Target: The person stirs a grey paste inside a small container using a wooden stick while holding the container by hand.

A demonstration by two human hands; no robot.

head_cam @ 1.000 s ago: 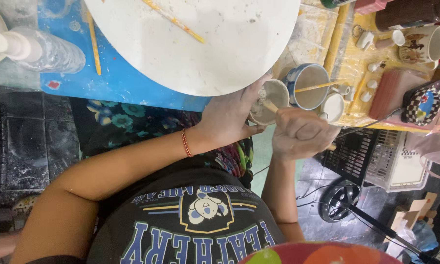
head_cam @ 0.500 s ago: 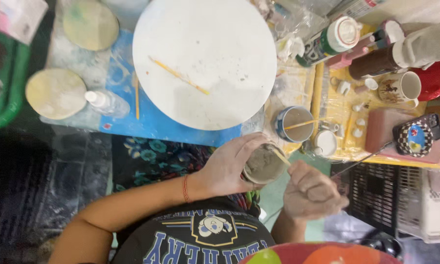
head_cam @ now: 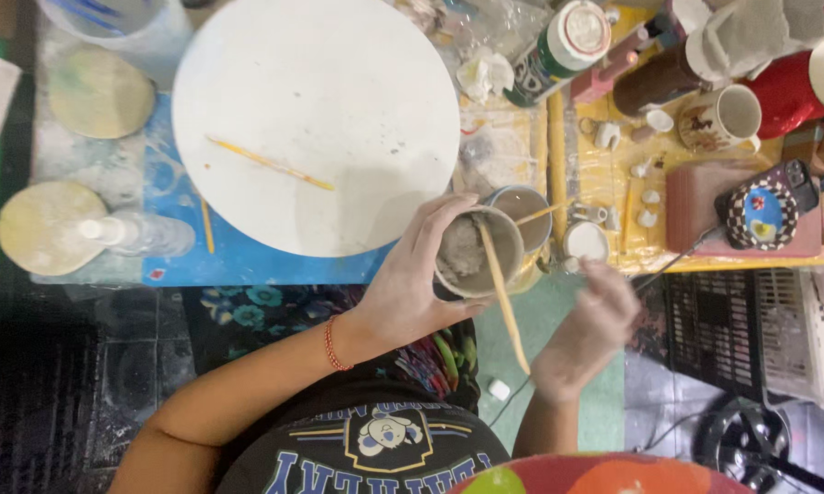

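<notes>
Small round cup (head_cam: 479, 253), rim smeared, pale grey paste inside. Left hand (head_cam: 412, 288) fingers clamped around its wall. Right hand (head_cam: 587, 334), blurred, fingers pinched together on wooden stick (head_cam: 503, 297) dipping into paste.

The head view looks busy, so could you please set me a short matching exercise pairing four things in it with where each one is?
Things:
1. small cup
2. thin stick
3. round white board
4. clear bottle

Places:
A. lying on the blue mat, left of the board
B. gripped in the left hand
C. flat on the table above the cup
D. one end in the cup, the other at the right hand

Pairs: 1-B, 2-D, 3-C, 4-A
</notes>
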